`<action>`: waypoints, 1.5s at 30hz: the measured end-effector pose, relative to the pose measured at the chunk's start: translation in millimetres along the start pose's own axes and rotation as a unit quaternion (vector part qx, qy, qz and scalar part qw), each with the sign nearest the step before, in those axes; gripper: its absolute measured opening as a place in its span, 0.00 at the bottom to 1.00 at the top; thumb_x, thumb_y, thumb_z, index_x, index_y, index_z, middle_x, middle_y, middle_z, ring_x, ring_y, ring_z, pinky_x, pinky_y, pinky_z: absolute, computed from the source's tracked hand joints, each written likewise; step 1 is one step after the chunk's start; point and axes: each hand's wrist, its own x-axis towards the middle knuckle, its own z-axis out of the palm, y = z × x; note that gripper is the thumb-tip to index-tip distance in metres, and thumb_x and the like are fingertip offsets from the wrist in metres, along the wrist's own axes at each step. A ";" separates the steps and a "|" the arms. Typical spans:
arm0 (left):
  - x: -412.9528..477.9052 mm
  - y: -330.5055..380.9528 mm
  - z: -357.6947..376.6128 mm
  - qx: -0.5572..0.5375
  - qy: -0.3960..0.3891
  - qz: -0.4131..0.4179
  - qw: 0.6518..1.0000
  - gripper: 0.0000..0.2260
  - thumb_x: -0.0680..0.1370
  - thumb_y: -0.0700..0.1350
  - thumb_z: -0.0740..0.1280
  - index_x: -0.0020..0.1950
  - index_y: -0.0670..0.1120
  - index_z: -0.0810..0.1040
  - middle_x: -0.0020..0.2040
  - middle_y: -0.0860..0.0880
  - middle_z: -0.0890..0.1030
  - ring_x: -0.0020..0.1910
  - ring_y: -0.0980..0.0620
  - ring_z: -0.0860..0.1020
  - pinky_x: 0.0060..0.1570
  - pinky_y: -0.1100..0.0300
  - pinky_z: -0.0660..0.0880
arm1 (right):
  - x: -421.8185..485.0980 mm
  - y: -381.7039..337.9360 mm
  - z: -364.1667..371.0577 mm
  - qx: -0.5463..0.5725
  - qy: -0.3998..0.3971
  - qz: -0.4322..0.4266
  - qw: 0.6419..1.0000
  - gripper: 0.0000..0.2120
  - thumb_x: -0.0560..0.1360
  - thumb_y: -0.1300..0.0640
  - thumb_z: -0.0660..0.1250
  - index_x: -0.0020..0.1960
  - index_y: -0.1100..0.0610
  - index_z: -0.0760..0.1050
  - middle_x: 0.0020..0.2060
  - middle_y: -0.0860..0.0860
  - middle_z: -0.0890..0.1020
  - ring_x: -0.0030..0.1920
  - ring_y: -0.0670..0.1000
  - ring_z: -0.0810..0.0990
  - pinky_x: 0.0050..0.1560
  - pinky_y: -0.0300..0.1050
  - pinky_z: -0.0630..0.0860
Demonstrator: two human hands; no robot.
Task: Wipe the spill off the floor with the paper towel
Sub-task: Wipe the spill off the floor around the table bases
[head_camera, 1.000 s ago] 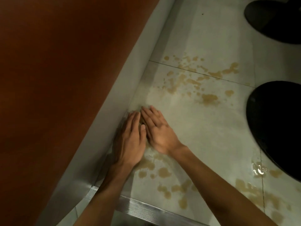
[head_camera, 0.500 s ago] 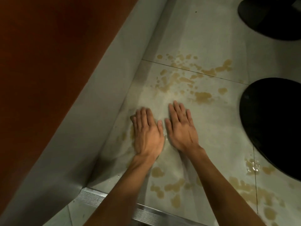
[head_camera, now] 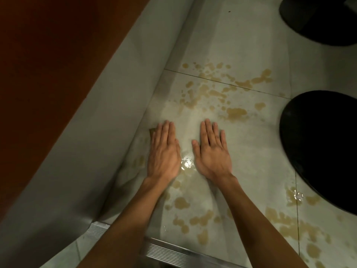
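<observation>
Reference item: the ribbed metal strip [head_camera: 170, 252], lying obliquely at the near edge of view. A pale grey skirting band [head_camera: 116, 113] rises diagonally up and left from the strip's left end. Beyond that band, further left of the strip, stands a smooth orange-brown panel [head_camera: 48, 74]. Up and right of the strip sits a large black rounded base [head_camera: 324, 147]. A second black rounded shape [head_camera: 318, 20] lies further up still, partly out of view. Both are well apart from the strip.

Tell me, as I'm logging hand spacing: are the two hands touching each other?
Apart. The head view shows left hand and right hand flat on the floor, a wet glint visible in the gap between them.
</observation>
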 end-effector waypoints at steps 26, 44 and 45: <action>24.0 -43.6 -22.3 0.029 -0.008 0.028 0.999 0.25 0.91 0.46 0.53 0.88 0.40 0.58 0.88 0.41 0.59 0.88 0.41 0.56 0.87 0.46 0.52 | -38.9 -7.9 9.0 -0.015 -0.003 0.074 0.997 0.34 0.89 0.38 0.37 0.89 0.55 0.37 0.88 0.51 0.38 0.88 0.52 0.35 0.87 0.64 0.41; -37.7 -54.9 -27.2 0.002 0.015 0.053 0.998 0.25 0.90 0.44 0.53 0.87 0.38 0.60 0.87 0.39 0.60 0.88 0.39 0.57 0.86 0.44 0.53 | -36.8 -13.1 6.2 -0.016 -0.011 0.081 0.997 0.36 0.87 0.36 0.34 0.88 0.55 0.35 0.88 0.51 0.37 0.88 0.53 0.34 0.87 0.64 0.39; -53.6 -56.3 -24.9 -0.004 0.023 0.056 0.998 0.25 0.90 0.44 0.53 0.86 0.38 0.61 0.87 0.39 0.61 0.87 0.39 0.58 0.86 0.42 0.54 | -36.8 -13.3 6.8 -0.018 -0.011 0.081 0.997 0.36 0.87 0.36 0.34 0.88 0.55 0.35 0.88 0.51 0.37 0.88 0.53 0.34 0.87 0.64 0.39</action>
